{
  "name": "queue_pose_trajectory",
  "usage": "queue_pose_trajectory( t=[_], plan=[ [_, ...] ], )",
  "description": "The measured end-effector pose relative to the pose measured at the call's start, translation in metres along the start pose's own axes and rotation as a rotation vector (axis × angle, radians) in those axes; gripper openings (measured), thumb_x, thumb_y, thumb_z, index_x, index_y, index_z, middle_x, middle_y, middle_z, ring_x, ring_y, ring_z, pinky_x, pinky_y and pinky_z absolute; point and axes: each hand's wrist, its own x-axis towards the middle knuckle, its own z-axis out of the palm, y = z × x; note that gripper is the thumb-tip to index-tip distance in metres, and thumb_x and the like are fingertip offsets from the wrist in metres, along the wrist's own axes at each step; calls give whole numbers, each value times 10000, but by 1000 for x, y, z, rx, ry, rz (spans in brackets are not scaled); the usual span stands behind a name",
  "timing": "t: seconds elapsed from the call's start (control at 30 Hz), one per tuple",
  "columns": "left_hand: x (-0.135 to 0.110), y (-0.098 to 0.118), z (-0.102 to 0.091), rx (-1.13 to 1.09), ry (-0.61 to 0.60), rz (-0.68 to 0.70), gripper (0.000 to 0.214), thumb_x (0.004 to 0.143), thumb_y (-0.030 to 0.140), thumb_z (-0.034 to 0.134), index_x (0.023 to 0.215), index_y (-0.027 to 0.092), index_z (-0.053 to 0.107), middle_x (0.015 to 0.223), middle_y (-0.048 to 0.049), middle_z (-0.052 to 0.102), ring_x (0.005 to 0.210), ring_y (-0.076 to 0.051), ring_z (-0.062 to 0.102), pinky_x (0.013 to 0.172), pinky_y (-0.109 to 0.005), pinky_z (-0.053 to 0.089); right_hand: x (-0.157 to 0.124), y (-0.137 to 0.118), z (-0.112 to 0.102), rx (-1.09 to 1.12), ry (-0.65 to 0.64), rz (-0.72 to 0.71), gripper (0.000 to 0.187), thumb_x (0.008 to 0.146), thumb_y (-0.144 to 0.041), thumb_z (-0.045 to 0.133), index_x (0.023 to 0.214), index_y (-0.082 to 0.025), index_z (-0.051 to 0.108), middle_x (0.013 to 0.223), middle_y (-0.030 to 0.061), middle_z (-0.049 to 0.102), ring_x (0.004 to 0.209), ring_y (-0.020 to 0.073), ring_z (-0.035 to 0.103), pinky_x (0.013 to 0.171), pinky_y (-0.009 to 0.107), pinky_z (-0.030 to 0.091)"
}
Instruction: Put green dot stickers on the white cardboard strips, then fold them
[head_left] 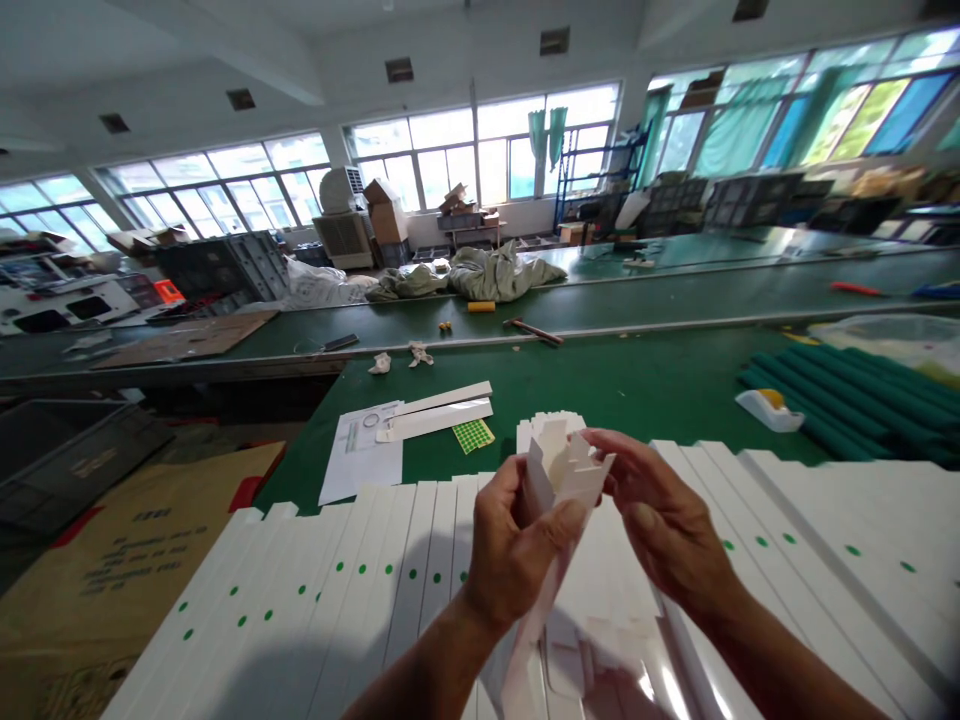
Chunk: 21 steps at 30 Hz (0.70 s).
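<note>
Both of my hands hold one long, narrow white cardboard box [566, 478] upright over the table, its open flaps pointing up. My left hand [517, 545] wraps round its body from the left. My right hand [660, 520] pinches the top flaps from the right. Under them lie rows of flat white boxes [360, 600], side by side, each marked with a small green dot sticker. Behind the held box stands a small stack of white pieces [551, 425].
On the green table [637, 385] lie a paper sheet [364, 450], two white strips [439, 410], a green sticker sheet [473, 435], a tape dispenser [769, 408] and green foam tubes [855, 400]. Brown cartons [112, 570] and a dark crate [60, 450] sit at the left.
</note>
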Motion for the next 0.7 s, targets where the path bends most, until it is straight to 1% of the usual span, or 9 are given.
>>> queue_pose_trajectory(
  t=[0.1, 0.17, 0.27, 0.33, 0.47, 0.53, 0.6, 0.63, 0.7],
  plan=[
    [-4, 5, 6, 38, 12, 16, 372, 806, 352, 688, 1090, 146, 567, 999, -81, 651, 861, -185, 590, 774, -279, 472, 15, -26, 1, -94, -84, -28, 171, 903, -304, 601, 1055, -252, 660, 1160, 89, 573, 1014, 222, 573, 816, 327, 509],
    [-6, 6, 8, 106, 46, 55, 341, 825, 401, 657, 1047, 157, 569, 964, -68, 639, 835, -174, 568, 767, -271, 463, 18, -33, 4, -134, -103, -28, 84, 900, -275, 603, 916, -217, 661, 1095, 92, 581, 961, 213, 585, 780, 317, 514],
    [-8, 7, 9, 238, 128, 106, 310, 868, 469, 576, 918, 163, 580, 814, -35, 609, 734, -147, 522, 720, -251, 440, 19, -37, 7, -188, -114, -60, 101, 896, -264, 602, 820, -202, 621, 1040, 87, 584, 880, 196, 588, 716, 304, 509],
    [-9, 9, 10, 261, 157, 93, 298, 883, 456, 556, 868, 160, 589, 758, -23, 588, 700, -136, 503, 685, -239, 420, 19, -40, 9, -238, -107, -109, 147, 908, -244, 576, 770, -198, 591, 994, 80, 590, 846, 185, 583, 686, 295, 494],
    [-10, 17, 14, 18, 121, 27, 231, 868, 357, 578, 979, 158, 616, 857, -42, 633, 741, -145, 550, 695, -239, 434, 17, -48, 19, -379, -39, -221, 226, 931, -199, 513, 713, -190, 575, 870, 71, 585, 842, 192, 576, 686, 301, 472],
    [-9, 20, 13, -94, 127, 6, 246, 856, 312, 581, 1048, 160, 609, 919, -55, 651, 776, -155, 580, 737, -253, 451, 12, -49, 26, -443, 27, -261, 198, 915, -173, 537, 725, -190, 588, 842, 65, 578, 862, 196, 577, 681, 292, 467],
    [-9, 22, 12, -140, 140, -31, 216, 843, 271, 587, 1020, 150, 614, 924, -63, 659, 796, -161, 597, 761, -259, 454, 5, -47, 33, -457, 83, -260, 86, 896, -151, 570, 855, -194, 632, 845, 54, 572, 814, 175, 577, 644, 270, 467],
    [-10, 23, 10, -155, 143, -57, 187, 835, 252, 588, 984, 143, 618, 908, -63, 662, 795, -161, 602, 764, -260, 454, 2, -46, 36, -443, 100, -240, 121, 889, -146, 584, 981, -200, 641, 843, 44, 567, 756, 157, 570, 615, 259, 468],
    [-11, 24, 8, -182, 144, -114, 143, 816, 222, 589, 929, 138, 617, 870, -59, 665, 772, -161, 609, 750, -260, 457, -4, -43, 42, -392, 120, -179, 360, 878, -156, 608, 1230, -217, 568, 859, 32, 564, 654, 126, 544, 564, 244, 474]
  ],
)
